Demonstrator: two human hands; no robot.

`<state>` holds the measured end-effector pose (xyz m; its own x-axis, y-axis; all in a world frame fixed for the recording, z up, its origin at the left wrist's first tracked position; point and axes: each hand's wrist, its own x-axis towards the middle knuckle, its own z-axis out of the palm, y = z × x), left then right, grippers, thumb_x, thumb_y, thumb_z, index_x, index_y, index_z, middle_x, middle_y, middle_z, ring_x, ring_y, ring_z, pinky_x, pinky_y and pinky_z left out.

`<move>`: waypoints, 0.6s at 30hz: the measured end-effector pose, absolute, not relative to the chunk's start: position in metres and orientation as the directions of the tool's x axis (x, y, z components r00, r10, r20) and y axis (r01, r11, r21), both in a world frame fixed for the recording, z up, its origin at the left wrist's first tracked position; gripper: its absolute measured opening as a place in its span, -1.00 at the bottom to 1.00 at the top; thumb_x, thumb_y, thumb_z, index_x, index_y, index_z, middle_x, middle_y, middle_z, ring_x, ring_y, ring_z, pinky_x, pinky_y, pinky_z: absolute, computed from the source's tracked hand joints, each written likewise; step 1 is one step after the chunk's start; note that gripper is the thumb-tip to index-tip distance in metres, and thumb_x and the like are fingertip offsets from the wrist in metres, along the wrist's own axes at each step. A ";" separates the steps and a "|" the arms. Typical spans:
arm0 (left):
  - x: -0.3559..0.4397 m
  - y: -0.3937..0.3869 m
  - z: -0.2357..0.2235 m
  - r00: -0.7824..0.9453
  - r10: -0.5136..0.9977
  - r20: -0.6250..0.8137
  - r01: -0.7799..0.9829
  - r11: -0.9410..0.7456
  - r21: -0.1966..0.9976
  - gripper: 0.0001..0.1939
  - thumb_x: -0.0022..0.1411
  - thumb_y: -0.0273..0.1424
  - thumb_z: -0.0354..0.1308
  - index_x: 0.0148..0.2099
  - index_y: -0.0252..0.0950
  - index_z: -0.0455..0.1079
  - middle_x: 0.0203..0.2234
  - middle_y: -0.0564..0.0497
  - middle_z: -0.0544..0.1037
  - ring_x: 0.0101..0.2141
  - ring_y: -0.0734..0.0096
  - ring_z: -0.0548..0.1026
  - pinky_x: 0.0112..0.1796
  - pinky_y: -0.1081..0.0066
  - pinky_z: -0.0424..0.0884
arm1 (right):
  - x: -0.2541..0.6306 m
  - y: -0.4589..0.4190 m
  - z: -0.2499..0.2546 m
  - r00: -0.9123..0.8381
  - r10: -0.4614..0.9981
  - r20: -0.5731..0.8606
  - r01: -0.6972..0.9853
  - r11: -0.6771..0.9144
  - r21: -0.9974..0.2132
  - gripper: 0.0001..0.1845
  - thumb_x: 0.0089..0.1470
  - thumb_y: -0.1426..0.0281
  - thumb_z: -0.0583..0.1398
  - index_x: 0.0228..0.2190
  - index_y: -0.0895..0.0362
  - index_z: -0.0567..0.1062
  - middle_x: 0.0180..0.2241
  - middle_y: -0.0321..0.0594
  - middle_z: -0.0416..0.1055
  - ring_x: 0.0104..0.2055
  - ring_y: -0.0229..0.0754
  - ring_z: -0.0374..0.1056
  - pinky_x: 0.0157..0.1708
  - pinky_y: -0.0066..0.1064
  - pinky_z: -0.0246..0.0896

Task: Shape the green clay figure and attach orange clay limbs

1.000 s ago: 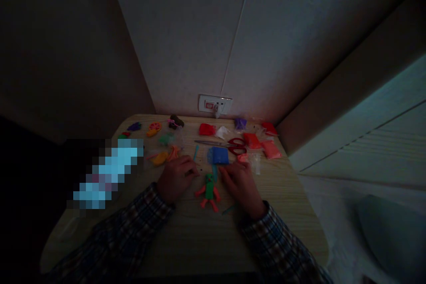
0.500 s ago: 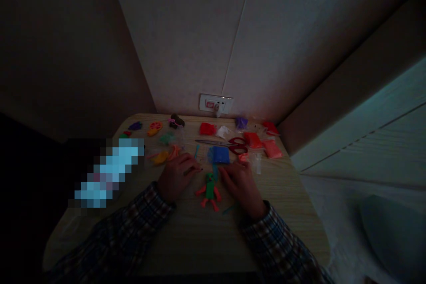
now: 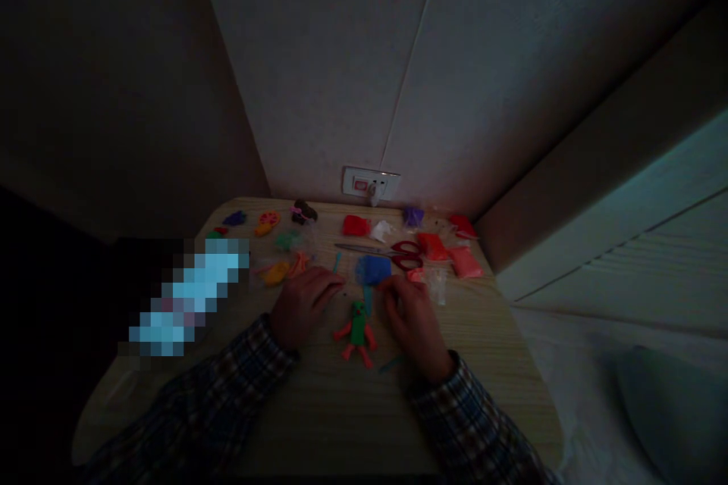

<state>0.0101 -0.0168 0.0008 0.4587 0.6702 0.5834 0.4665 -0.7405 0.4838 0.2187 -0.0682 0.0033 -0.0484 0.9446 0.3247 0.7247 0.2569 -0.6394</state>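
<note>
A small clay figure (image 3: 357, 332) with a green body and red limbs lies on the wooden table (image 3: 341, 409) between my two hands. My left hand (image 3: 301, 301) rests just left of it, fingers curled together, seemingly pinching a thin dark stick. My right hand (image 3: 412, 318) lies on the right, its fingers bent and reaching toward a blue clay block (image 3: 374, 270) beyond the figure. Whether it touches the block is too dark to tell.
Red-handled scissors (image 3: 392, 250) lie behind the blue block. Red, white and purple clay packets (image 3: 435, 246) crowd the back right, small clay shapes (image 3: 267, 222) the back left. A wall socket (image 3: 369, 183) sits above the table. A blurred bright patch (image 3: 187, 295) lies at left.
My right hand has shifted forward toward the blue block, its fingers drawing together. My left hand stays almost in place. The view dipped slightly.
</note>
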 end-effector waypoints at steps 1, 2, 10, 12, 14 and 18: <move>0.010 -0.017 0.001 0.460 0.670 0.583 0.473 -0.740 0.477 -0.81 0.35 -0.44 0.02 -0.23 -0.31 0.47 -0.37 -0.03 0.60 -0.32 0.36 0.57 -0.23 0.36 0.52 | 0.219 -0.068 0.004 -0.050 0.943 0.328 0.723 0.261 -0.640 -0.77 0.08 0.58 0.01 -0.35 0.12 0.42 -0.37 -0.19 0.51 -0.29 -0.10 0.39 -0.17 -0.24 0.08; 0.010 -0.016 0.001 0.461 0.670 0.583 0.478 -0.740 0.472 -0.80 0.36 -0.44 0.02 -0.22 -0.30 0.48 -0.36 -0.03 0.59 -0.32 0.36 0.56 -0.23 0.36 0.52 | 0.220 -0.068 0.004 -0.047 0.941 0.334 0.723 0.263 -0.639 -0.76 0.06 0.59 0.01 -0.36 0.12 0.42 -0.37 -0.18 0.50 -0.27 -0.09 0.39 -0.16 -0.24 0.08; 0.011 -0.015 0.001 0.428 0.696 0.577 0.496 -0.714 0.494 -0.83 0.32 -0.50 0.03 -0.24 -0.28 0.46 -0.33 -0.02 0.54 -0.29 0.35 0.52 -0.21 0.34 0.50 | 0.220 -0.067 0.005 0.002 0.938 0.348 0.731 0.236 -0.640 -0.78 0.20 0.47 0.02 -0.38 0.10 0.44 -0.47 -0.25 0.47 -0.41 -0.14 0.34 -0.30 -0.31 0.10; 0.012 -0.015 0.001 0.415 0.710 0.569 0.500 -0.700 0.509 -0.86 0.30 -0.50 0.05 -0.25 -0.29 0.44 -0.35 -0.02 0.54 -0.31 0.35 0.51 -0.23 0.33 0.50 | 0.220 -0.067 0.005 -0.029 0.944 0.330 0.743 0.241 -0.624 -0.74 0.23 0.43 0.02 -0.44 0.10 0.43 -0.51 -0.25 0.45 -0.44 -0.15 0.33 -0.31 -0.32 0.10; 0.013 -0.015 0.001 0.413 0.718 0.560 0.501 -0.693 0.519 -0.89 0.29 -0.49 0.06 -0.27 -0.30 0.42 -0.38 -0.01 0.53 -0.33 0.36 0.49 -0.25 0.34 0.49 | 0.221 -0.066 0.006 -0.038 0.946 0.322 0.753 0.239 -0.614 -0.74 0.23 0.42 0.03 -0.46 0.11 0.43 -0.52 -0.25 0.45 -0.44 -0.16 0.33 -0.31 -0.32 0.10; 0.013 -0.015 0.002 0.447 0.720 0.532 0.500 -0.693 0.519 -0.87 0.30 -0.48 0.07 -0.32 -0.30 0.40 -0.41 0.01 0.51 -0.34 0.36 0.49 -0.25 0.35 0.47 | 0.225 -0.064 0.007 0.029 0.946 0.323 0.760 0.189 -0.622 -0.78 0.21 0.43 0.05 -0.43 0.12 0.44 -0.47 -0.23 0.47 -0.41 -0.15 0.35 -0.34 -0.34 0.12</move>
<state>0.0131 -0.0155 0.0018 0.4466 0.7198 0.5315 0.4996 -0.6934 0.5192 0.2245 -0.0643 0.0070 0.0291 0.9460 0.3229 0.7601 0.1889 -0.6217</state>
